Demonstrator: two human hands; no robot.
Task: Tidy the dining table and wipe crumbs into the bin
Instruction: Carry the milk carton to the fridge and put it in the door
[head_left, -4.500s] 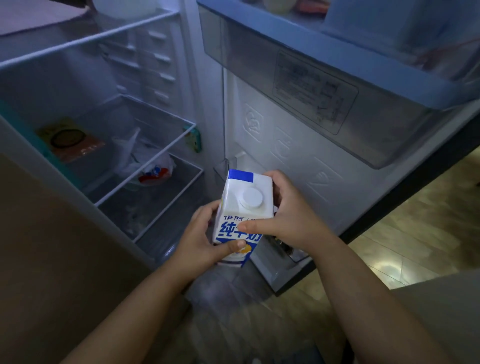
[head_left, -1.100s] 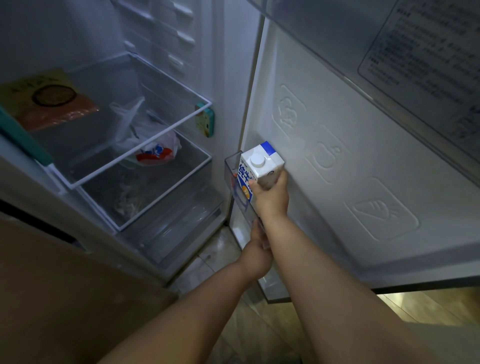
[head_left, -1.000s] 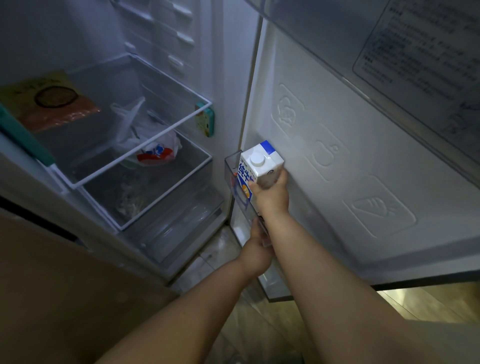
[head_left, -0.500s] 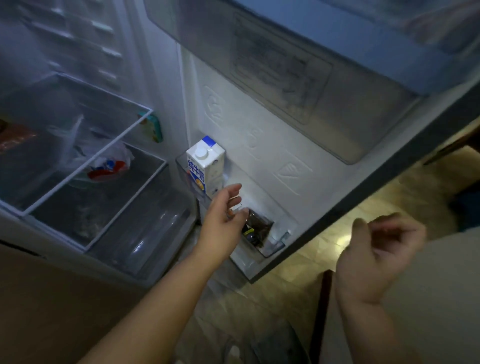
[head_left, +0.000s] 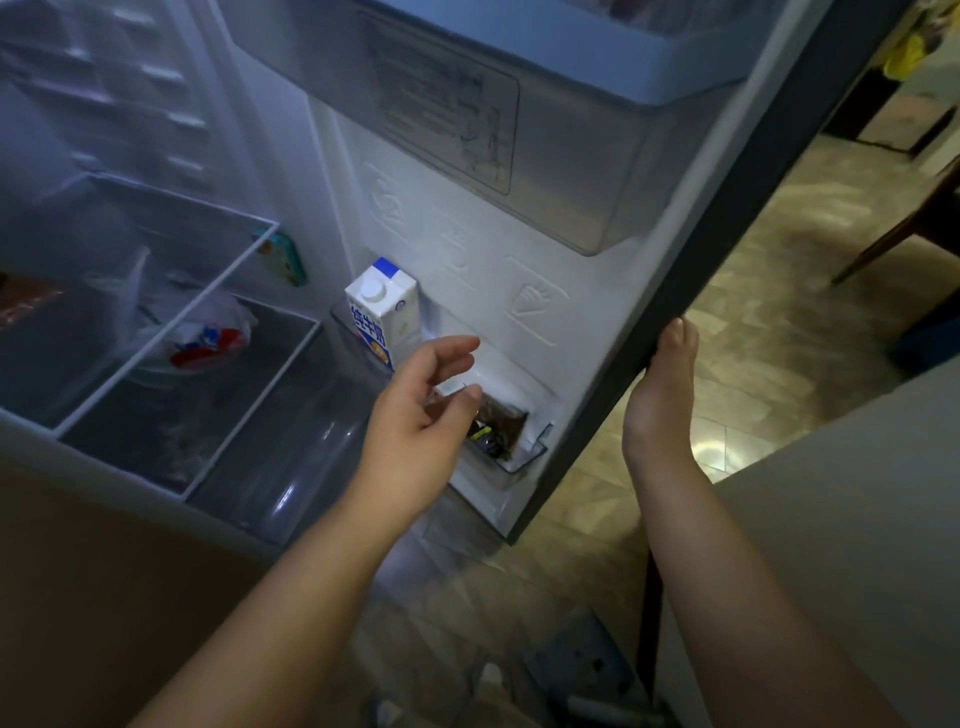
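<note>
A white milk carton (head_left: 383, 317) with a blue top and a round cap stands upright in the lower bin of the open fridge door (head_left: 524, 312). My left hand (head_left: 421, 410) hovers just in front of that bin with relaxed fingers and holds nothing. My right hand (head_left: 662, 387) is on the dark outer edge of the door, its fingers wrapped behind the edge and out of sight.
Glass shelves (head_left: 171, 317) inside the fridge carry a plastic bag (head_left: 205, 338) and an orange packet at the far left. A dark packet (head_left: 496, 431) lies in the door bin. Wooden floor (head_left: 753, 353) and a chair leg show at right.
My right hand let go of the carton, which now stands in the door bin, and moved right to the door's edge. My left hand came off the bin and hovers free.
</note>
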